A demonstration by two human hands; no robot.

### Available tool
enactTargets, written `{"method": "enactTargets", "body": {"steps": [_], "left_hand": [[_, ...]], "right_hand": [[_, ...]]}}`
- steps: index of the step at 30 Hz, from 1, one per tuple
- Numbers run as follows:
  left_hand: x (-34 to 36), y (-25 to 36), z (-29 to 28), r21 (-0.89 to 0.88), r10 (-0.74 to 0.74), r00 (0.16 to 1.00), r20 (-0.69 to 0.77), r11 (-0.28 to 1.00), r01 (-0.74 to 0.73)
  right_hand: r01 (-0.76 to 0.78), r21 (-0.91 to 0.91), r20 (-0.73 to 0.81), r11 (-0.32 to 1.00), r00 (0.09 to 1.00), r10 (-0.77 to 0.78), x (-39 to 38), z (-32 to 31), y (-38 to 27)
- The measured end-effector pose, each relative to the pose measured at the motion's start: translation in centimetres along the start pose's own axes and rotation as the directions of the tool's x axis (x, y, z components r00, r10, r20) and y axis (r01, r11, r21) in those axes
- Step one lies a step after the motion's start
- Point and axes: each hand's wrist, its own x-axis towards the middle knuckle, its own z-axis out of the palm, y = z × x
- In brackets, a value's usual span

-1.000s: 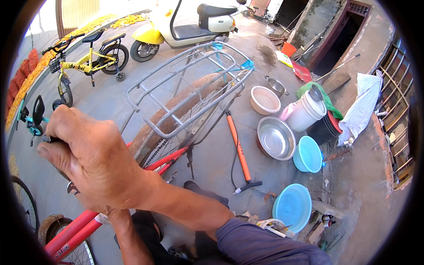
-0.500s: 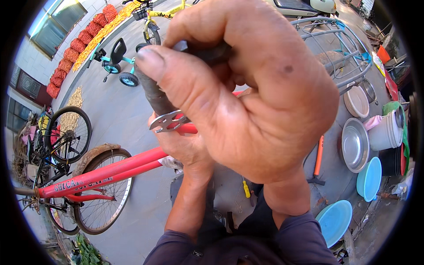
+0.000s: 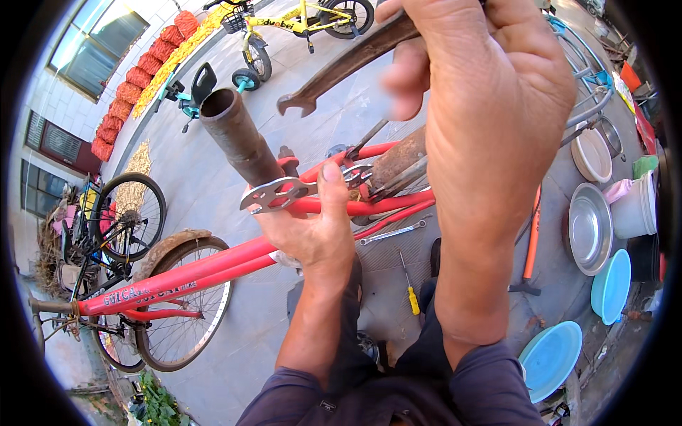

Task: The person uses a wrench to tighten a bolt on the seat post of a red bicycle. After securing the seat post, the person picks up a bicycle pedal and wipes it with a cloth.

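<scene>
A red bicycle frame (image 3: 177, 275) lies across in front of me, with a bare, rusty tube (image 3: 241, 138) sticking up from it, its end open. My left hand (image 3: 309, 238) is closed around the frame beside the base of this tube. Under its raised thumb it grips a flat silver multi-hole spanner (image 3: 273, 195). Higher and nearer the camera, my right hand (image 3: 497, 92) holds a rusty open-ended wrench (image 3: 355, 60). The wrench's jaw points left, right of the tube and apart from it. Part of its handle is hidden in the fingers.
On the ground lie a silver wrench (image 3: 394, 233), a yellow-handled screwdriver (image 3: 412, 298) and an orange-handled hammer (image 3: 533, 234). Basins, one a blue basin (image 3: 550, 358), stand at right. A yellow child's bicycle (image 3: 295, 27) and red mesh sacks (image 3: 138, 74) are farther off.
My right hand has moved up and right, off the tube's top, uncovering the tube and frame; the rusty wrench now shows clearly. The left hand still grips the flat spanner at the frame.
</scene>
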Motion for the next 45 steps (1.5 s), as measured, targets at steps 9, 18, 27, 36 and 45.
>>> {"method": "enactTargets", "body": {"steps": [9,18,27,36,45], "left_hand": [[0.0,-0.4,0.4,-0.071,0.015,0.997,-0.074,0.997,-0.020],[0.0,-0.5,0.4,0.009,0.028,0.996,-0.087,1.000,-0.028],[0.2,-0.5,0.4,0.019,0.059,0.995,-0.085,0.998,-0.057],[0.1,0.2,0.5,-0.021,-0.014,0.996,-0.091,1.000,0.012],[0.1,-0.6,0.2,0.023,0.052,0.995,-0.081,0.998,-0.050]], "right_hand": [[-0.205,0.148,0.120,0.967,0.975,0.188,0.9,0.3,-0.3],[-0.226,0.171,0.146,0.959,0.968,0.202,1.1,0.2,-1.0],[-0.245,0.175,0.178,0.954,0.961,0.214,0.4,0.4,-1.4],[-0.223,-0.039,0.090,0.974,0.970,0.226,-0.6,0.7,-1.5],[-0.022,-0.539,0.240,0.842,0.954,0.178,0.1,-1.2,-2.4]]}}
